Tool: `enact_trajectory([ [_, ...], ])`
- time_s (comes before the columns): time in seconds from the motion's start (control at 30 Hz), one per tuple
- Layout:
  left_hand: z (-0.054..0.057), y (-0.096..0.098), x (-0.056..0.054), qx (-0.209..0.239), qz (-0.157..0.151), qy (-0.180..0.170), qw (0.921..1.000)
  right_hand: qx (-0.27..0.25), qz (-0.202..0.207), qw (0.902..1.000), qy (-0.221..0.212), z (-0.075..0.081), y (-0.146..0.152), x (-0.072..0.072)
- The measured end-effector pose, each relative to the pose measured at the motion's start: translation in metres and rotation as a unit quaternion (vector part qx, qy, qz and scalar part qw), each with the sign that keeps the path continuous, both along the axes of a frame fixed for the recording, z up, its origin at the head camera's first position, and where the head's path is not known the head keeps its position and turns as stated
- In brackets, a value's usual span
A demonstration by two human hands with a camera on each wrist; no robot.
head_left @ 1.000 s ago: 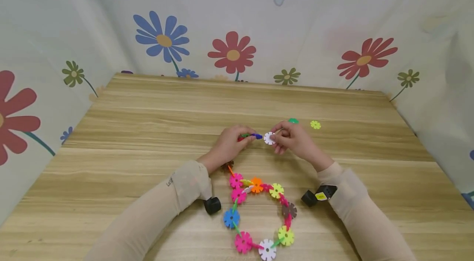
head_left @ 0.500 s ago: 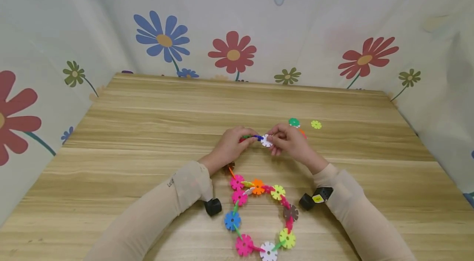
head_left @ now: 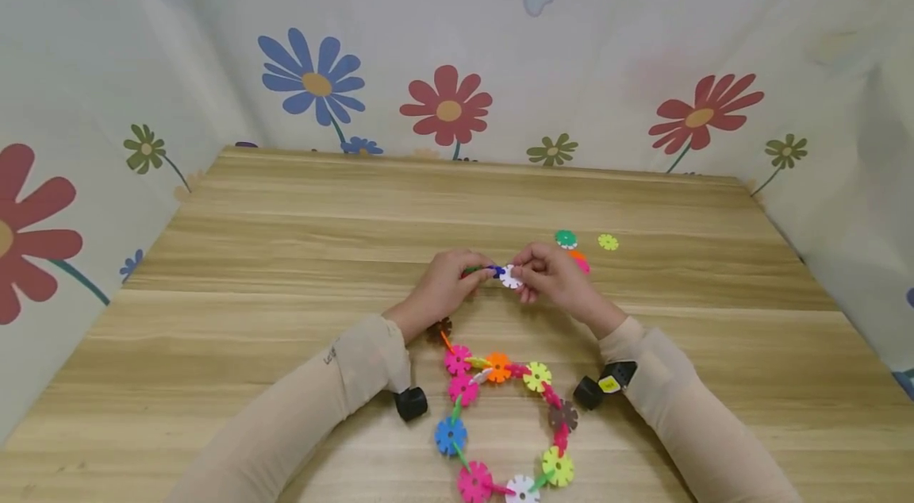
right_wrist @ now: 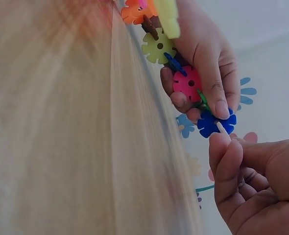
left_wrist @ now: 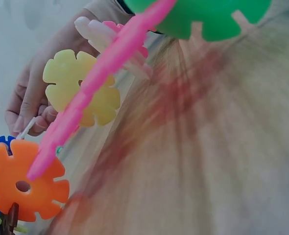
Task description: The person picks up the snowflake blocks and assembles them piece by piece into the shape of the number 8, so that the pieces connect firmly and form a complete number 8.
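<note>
My left hand (head_left: 446, 285) pinches a blue notched snowflake disc (right_wrist: 210, 126) between thumb and fingers in the right wrist view. From that disc a chain runs back through the hand, with a pink disc (right_wrist: 187, 84), a yellow disc (right_wrist: 158, 46) and an orange disc (right_wrist: 132, 13). My right hand (head_left: 560, 281) pinches a white snowflake disc (head_left: 509, 277), seen edge-on in the right wrist view, its edge meeting the blue disc's notched side. How deep the slots engage cannot be told. In the left wrist view, a green disc (left_wrist: 218, 19) and an orange disc (left_wrist: 24, 183) hang close to the camera.
A ring of joined coloured discs, with a blue disc (head_left: 451, 436) at its left, lies on the wooden table (head_left: 286, 225) between the forearms. Loose pieces lie beyond the right hand: a green disc (head_left: 565, 237), a yellow disc (head_left: 608, 242) and a pink disc (head_left: 582, 266).
My right hand has moved left and brought the white disc from a small gap up against the blue disc. My left hand keeps its pinch, nearly still.
</note>
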State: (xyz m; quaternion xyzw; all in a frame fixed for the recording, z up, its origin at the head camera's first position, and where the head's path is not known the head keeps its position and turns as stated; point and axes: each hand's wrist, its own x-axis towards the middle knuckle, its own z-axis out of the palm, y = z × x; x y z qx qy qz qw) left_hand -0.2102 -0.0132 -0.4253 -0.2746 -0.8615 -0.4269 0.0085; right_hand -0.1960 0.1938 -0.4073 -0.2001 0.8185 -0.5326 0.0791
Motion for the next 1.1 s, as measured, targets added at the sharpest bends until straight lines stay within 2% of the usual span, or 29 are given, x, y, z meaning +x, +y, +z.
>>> enact_trajectory([
  [0.27, 0.0, 0.001, 0.003, -0.008, -0.031, 0.002, 0.9995, -0.005, 0.003, 0.9999, -0.009, -0.003, 0.002, 0.001],
  [0.43, 0.001, 0.003, 0.002, -0.017, -0.017, -0.023, 0.9995, 0.002, -0.013, 0.9997, -0.018, -0.002, 0.001, -0.001],
  [0.6, 0.003, 0.004, -0.001, -0.044, -0.002, -0.027, 0.9987, 0.016, -0.027, 0.9994, -0.011, -0.001, 0.0, -0.003],
  [0.8, 0.01, 0.002, -0.003, -0.052, -0.013, -0.008, 0.9985, 0.01, -0.028, 0.9995, -0.006, 0.001, 0.005, -0.006],
  [1.0, 0.011, 0.001, -0.004, -0.069, -0.015, -0.024, 0.9972, 0.024, -0.037, 0.999, 0.007, 0.004, 0.016, -0.011],
  [1.1, 0.01, 0.0, -0.004, -0.071, -0.008, -0.024, 0.9971, 0.051, -0.06, 0.9965, 0.027, 0.006, 0.024, -0.014],
])
